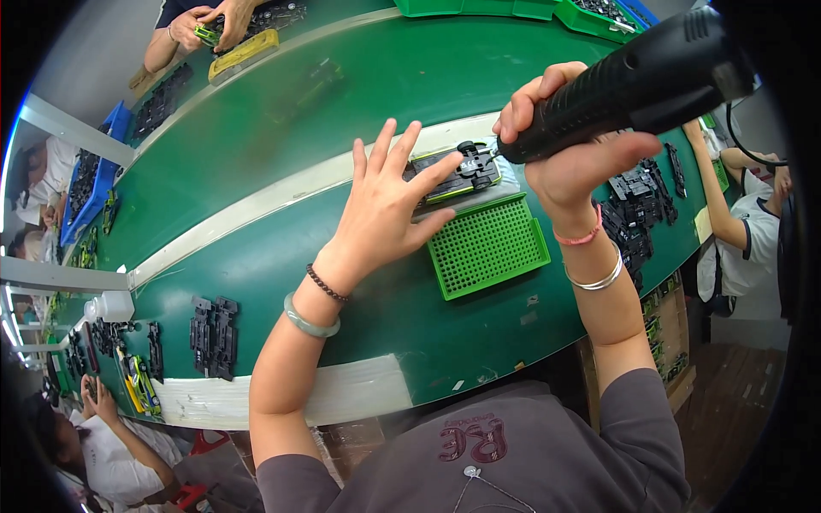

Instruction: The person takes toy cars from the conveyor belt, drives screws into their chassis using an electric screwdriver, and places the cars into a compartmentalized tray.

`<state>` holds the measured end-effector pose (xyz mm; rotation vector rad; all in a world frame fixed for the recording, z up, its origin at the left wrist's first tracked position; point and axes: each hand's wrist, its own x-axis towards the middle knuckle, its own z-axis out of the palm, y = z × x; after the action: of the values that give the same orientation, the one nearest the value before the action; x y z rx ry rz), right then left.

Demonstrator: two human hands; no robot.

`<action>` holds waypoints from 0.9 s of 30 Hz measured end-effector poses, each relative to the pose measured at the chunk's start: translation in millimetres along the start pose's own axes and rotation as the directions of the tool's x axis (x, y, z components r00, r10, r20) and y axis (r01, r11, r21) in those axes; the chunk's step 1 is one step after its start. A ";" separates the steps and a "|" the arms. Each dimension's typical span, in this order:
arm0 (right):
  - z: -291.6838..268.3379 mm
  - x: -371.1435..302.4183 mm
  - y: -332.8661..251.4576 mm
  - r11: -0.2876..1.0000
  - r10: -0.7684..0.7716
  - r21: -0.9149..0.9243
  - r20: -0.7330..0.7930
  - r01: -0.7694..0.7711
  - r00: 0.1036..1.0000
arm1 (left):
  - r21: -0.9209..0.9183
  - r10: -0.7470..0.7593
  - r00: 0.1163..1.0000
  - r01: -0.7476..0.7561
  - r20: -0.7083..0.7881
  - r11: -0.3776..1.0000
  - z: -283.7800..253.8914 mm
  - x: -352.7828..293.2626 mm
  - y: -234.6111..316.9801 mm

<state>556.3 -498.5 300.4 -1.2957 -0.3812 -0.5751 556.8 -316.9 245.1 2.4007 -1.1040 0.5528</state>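
My right hand (560,158) is wrapped around a large black electric screwdriver (616,90), its thumb stretched out beneath. The driver's tip points at the near end of a toy car (475,167), which lies wheels up with its black underside showing. Over the car's other end, my left hand (385,192) has its fingers spread. Its index finger and thumb reach across or beside the car; I cannot tell how firmly they touch it. Just in front of the car sits a green perforated basket (487,248).
Black chassis parts pile up at right (633,205), and more chassis parts (214,338) lie at left. Green bins (479,7) line the far side, a blue bin (90,192) the left. Across the table, a co-worker's hands (224,21) hold a green toy car above a yellow tray (244,58).
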 end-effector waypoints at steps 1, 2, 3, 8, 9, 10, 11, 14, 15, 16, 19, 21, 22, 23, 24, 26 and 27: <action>7.0 -2.9 -5.1 1.000 0.017 0.019 -0.039 -0.016 0.999 | -0.050 -0.031 0.998 0.029 -0.057 0.998 -3.0 2.4 4.4; 10.0 -5.2 -6.8 1.000 0.018 0.025 -0.040 -0.017 0.999 | -0.045 -0.032 0.998 0.030 -0.055 0.999 -3.3 4.0 7.0; 13.3 -6.9 -7.9 0.997 0.021 0.074 0.004 -0.021 1.000 | -0.099 -0.042 0.994 0.032 -0.100 0.995 -4.6 4.7 9.1; 27.6 -19.1 -14.4 0.965 0.074 0.244 0.099 -0.096 0.992 | -0.222 -0.053 0.976 0.005 -0.212 0.975 -8.3 6.8 19.0; 26.8 -20.0 -11.8 0.934 0.036 0.347 0.138 -0.083 0.990 | -0.216 -0.065 0.973 0.016 -0.222 0.976 -9.9 7.4 21.6; 27.8 -20.9 -12.6 0.934 0.032 0.348 0.139 -0.079 0.990 | -0.213 -0.062 0.973 0.013 -0.224 0.977 -9.9 7.4 20.8; 29.5 -22.6 -14.2 0.936 0.030 0.346 0.125 -0.072 0.992 | -0.227 -0.040 0.973 -0.012 -0.227 0.974 -8.8 6.9 19.0; 31.2 -24.5 -15.0 0.931 0.015 0.360 0.101 -0.051 0.995 | -0.269 -0.028 0.973 -0.035 -0.228 0.963 -8.9 7.0 18.3; 31.8 -24.5 -15.5 0.925 0.004 0.377 0.091 -0.038 0.996 | -0.298 -0.038 0.973 -0.032 -0.226 0.954 -9.4 7.3 18.6; 32.0 -24.5 -16.9 0.925 0.001 0.378 0.092 -0.036 0.996 | -0.296 -0.037 0.973 -0.033 -0.228 0.955 -9.4 7.5 18.6; 31.1 -23.0 -21.8 0.938 0.016 0.345 0.066 -0.038 0.998 | -0.381 -0.065 0.972 -0.026 -0.226 0.924 -6.6 7.1 16.6; 30.6 -22.0 -24.0 0.939 0.031 0.340 0.064 -0.050 0.998 | -0.467 -0.097 0.972 -0.015 -0.216 0.884 -3.7 6.5 14.5; 30.1 -21.6 -24.1 0.939 0.031 0.340 0.063 -0.050 0.998 | -0.468 -0.097 0.972 -0.016 -0.216 0.884 -2.1 6.3 14.4; 29.7 -20.7 -23.8 0.931 0.028 0.361 0.067 -0.050 0.997 | -0.501 -0.123 0.970 0.000 -0.212 0.865 -0.2 6.2 14.7; 29.3 -19.8 -23.6 0.923 0.024 0.382 0.071 -0.050 0.997 | -0.533 -0.148 0.967 0.015 -0.207 0.846 1.7 6.2 14.2; 29.6 -20.0 -21.8 0.916 0.037 0.397 0.059 -0.058 0.998 | -0.514 -0.124 0.970 -0.001 -0.209 0.858 6.1 4.1 10.6; 29.5 -20.1 -21.3 0.909 0.051 0.412 0.048 -0.066 0.998 | -0.495 -0.101 0.972 -0.016 -0.210 0.869 5.6 4.6 10.1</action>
<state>529.1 -469.6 312.8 -0.9055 -0.4644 -0.3926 552.7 -328.6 245.2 1.8592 -0.9492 0.4513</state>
